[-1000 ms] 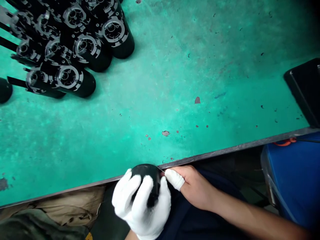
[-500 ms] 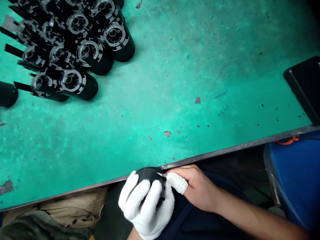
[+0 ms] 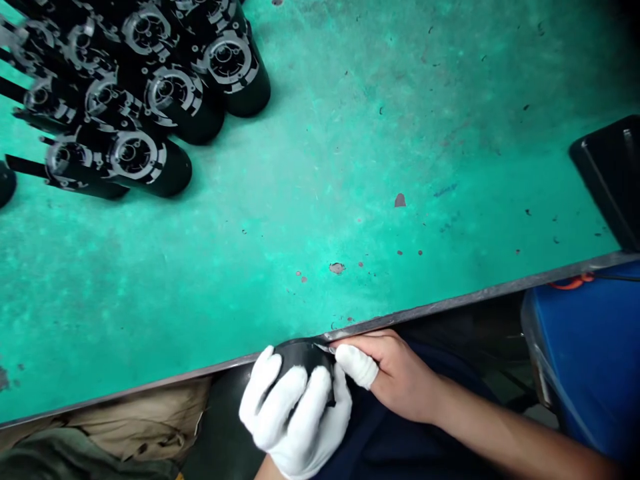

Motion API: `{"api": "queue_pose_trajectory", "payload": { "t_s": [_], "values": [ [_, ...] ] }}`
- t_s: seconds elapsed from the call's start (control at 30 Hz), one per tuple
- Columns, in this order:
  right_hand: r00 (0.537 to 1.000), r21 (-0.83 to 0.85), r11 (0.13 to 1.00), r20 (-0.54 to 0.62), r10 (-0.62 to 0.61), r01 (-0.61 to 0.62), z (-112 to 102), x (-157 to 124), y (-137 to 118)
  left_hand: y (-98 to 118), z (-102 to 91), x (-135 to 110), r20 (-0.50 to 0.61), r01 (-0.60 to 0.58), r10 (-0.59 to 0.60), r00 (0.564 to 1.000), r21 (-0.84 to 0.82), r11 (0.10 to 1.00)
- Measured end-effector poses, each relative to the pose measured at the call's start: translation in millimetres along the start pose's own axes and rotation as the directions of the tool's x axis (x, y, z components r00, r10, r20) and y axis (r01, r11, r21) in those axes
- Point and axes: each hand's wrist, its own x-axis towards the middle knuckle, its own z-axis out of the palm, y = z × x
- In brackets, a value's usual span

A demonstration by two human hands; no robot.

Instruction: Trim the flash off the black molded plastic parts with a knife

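At the table's front edge, my left hand (image 3: 297,417), in a white glove, wraps its fingers round a black rounded plastic part (image 3: 303,355). The glove hides much of that part. My right hand (image 3: 400,377) is bare apart from a white covering on the thumb. Between its thumb and forefinger it pinches a small knife (image 3: 322,347); only the thin pointed blade shows, and its handle is hidden in the fingers. The blade's tip lies against the upper right rim of the black part.
Several black cylindrical housings (image 3: 165,93) with open, ribbed ends stand grouped at the table's far left. A dark flat object (image 3: 613,180) lies at the right edge of the green table (image 3: 310,173). Below it is a blue surface (image 3: 590,340). Beige cloth (image 3: 145,413) shows below the table, left.
The view has shifted slightly, so the housings appear a little farther left and up. Both hands keep their grips; the black part appears turned or tilted slightly in my left hand.
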Motion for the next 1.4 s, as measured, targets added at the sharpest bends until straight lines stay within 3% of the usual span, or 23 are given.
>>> {"api": "queue_pose_trajectory", "payload": {
  "t_s": [0.27,0.6,0.73,0.93,1.13,1.2,1.27,1.4],
  "values": [
    [0.997,0.007,0.999,-0.062,0.045,-0.045,1,0,0,-1,-0.3,0,0.007,-0.005,0.005,1.0,0.008,1.0],
    [0.999,0.03,0.999,0.033,0.04,-0.041,-3,5,0,-1,0.7,-1,-0.005,0.005,-0.005,1.0,0.007,1.0],
    [0.993,0.012,0.993,0.002,0.115,-0.115,-1,6,4,-2,1.1,-2,-0.025,-0.004,0.004,1.0,0.001,1.0],
    [0.998,0.058,0.997,-0.032,0.048,-0.046,3,3,8,-2,0.5,-2,-0.005,-0.006,0.006,1.0,-0.016,1.0],
    [0.994,-0.071,0.995,-0.095,0.058,-0.065,7,4,7,-2,-2.3,-2,0.027,-0.019,0.02,0.999,-0.025,1.0],
    [0.994,-0.042,0.996,-0.073,0.078,-0.081,7,4,8,0,-7.0,-2,0.063,0.025,-0.024,0.998,-0.031,0.999],
    [0.994,0.03,0.994,-0.038,0.105,-0.104,4,3,8,1,-14.4,0,0.109,0.146,-0.138,0.984,-0.067,0.987],
    [0.992,0.112,0.986,-0.009,0.129,-0.127,-2,-5,3,-11,-30.1,13,0.154,0.46,-0.436,0.887,-0.191,0.867]
  ]
}}
